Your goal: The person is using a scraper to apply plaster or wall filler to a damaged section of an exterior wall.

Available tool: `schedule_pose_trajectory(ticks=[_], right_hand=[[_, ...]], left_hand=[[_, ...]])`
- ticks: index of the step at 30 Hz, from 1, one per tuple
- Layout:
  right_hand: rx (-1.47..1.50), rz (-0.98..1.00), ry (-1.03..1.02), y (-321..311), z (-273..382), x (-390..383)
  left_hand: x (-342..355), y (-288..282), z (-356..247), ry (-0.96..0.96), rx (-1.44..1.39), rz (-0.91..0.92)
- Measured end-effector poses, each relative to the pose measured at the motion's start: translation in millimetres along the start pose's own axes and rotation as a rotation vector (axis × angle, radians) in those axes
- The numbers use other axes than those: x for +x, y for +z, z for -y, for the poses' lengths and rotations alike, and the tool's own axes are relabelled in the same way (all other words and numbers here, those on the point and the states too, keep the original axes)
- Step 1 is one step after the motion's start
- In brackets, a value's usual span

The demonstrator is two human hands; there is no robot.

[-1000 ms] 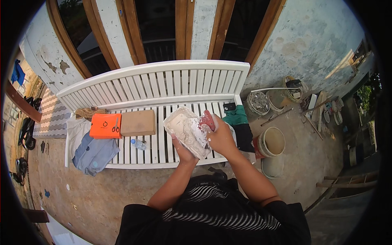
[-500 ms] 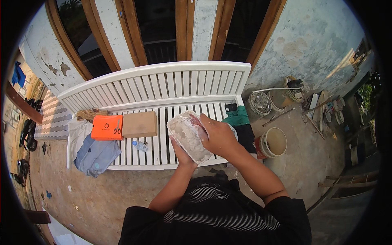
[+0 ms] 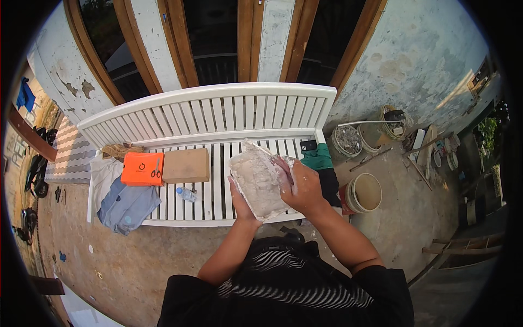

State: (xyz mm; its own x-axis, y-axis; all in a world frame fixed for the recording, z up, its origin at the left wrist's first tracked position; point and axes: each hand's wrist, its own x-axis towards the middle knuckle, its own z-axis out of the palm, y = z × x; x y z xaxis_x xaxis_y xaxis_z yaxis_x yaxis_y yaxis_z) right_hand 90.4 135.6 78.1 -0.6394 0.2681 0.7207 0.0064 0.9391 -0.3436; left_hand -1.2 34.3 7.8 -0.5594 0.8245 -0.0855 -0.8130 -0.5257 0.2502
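A shallow rectangular tub [image 3: 233,170] with a paste-smeared rim is held tilted in front of my body, over the bench seat. Pale, wet-looking paste [image 3: 256,185] fills it, with ridges on its surface. My left hand [image 3: 243,206] grips the tub from beneath and along its left side. At the tub's right side, my right hand [image 3: 303,188] is closed, its fingers smeared with the same paste. Whatever those fingers hold is covered by the hand and the paste, so I cannot make it out.
Ahead stands a white slatted bench [image 3: 218,215] bearing an orange box [image 3: 143,169], scissors, a cardboard box [image 3: 186,165], a bottle [image 3: 186,194], clothes [image 3: 128,204] and a phone [image 3: 308,145]. To the right are a bucket [image 3: 365,192], rubble-filled buckets [image 3: 347,140] and wood pieces [image 3: 425,147].
My right hand has moved down and right, from over the paste to the tub's right side. The tub has shifted slightly right and more of its paste shows.
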Motion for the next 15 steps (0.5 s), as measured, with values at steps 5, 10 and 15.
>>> schedule_pose_trajectory(ticks=[5,10,15], right_hand=[[0.026,0.012,0.027,-3.3,1.8,4.9],[0.018,-0.011,0.082,-7.1,2.7,4.6],[0.103,-0.077,0.169,-15.7,12.8,1.1]], left_hand=[[-0.3,0.2,-1.1,0.0,0.021,0.036],[0.4,4.6,-3.0,0.025,0.02,0.072],[-2.8,1.0,-4.8,0.057,0.041,0.072]])
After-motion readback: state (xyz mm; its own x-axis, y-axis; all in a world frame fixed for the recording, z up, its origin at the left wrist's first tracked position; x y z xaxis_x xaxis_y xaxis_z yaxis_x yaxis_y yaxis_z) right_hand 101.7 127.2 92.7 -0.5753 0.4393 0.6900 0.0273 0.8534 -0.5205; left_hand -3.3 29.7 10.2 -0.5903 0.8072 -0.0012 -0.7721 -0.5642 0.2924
